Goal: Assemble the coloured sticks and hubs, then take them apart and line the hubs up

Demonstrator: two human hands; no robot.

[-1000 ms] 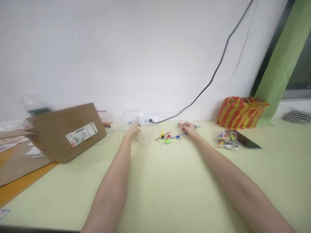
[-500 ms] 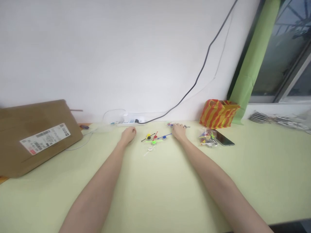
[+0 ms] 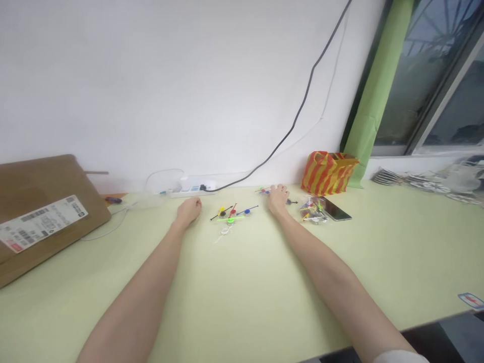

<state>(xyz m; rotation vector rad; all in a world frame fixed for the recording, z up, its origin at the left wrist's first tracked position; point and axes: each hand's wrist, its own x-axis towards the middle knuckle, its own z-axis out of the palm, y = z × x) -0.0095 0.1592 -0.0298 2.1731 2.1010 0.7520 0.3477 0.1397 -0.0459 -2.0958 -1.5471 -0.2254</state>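
Note:
My left hand (image 3: 189, 210) rests on the table with its fingers curled closed; whether anything is inside is hidden. Between my hands lie small arrow-shaped spinner pieces: a black and yellow one (image 3: 222, 212), a red one (image 3: 233, 212), a blue one (image 3: 247, 212), a green one (image 3: 231, 220) and a white one (image 3: 225, 231). My right hand (image 3: 278, 198) lies over more small pieces, its fingers apart and pointing to the wall. A red and blue piece (image 3: 263, 190) shows at its left, a dark piece (image 3: 291, 202) at its right.
A clear bag of colourful pieces (image 3: 313, 210) lies beside a phone (image 3: 336, 208). Behind stands a striped bag (image 3: 328, 174). A cardboard box (image 3: 45, 201) is at the left. A power strip (image 3: 192, 187) with a black cable (image 3: 295, 121) sits by the wall; stacked discs (image 3: 386, 176) lie far right.
The view has turned slightly to the right, so things appear further left. My right hand's fingers look more spread over the pieces. My left hand stays curled beside the spinner pieces.

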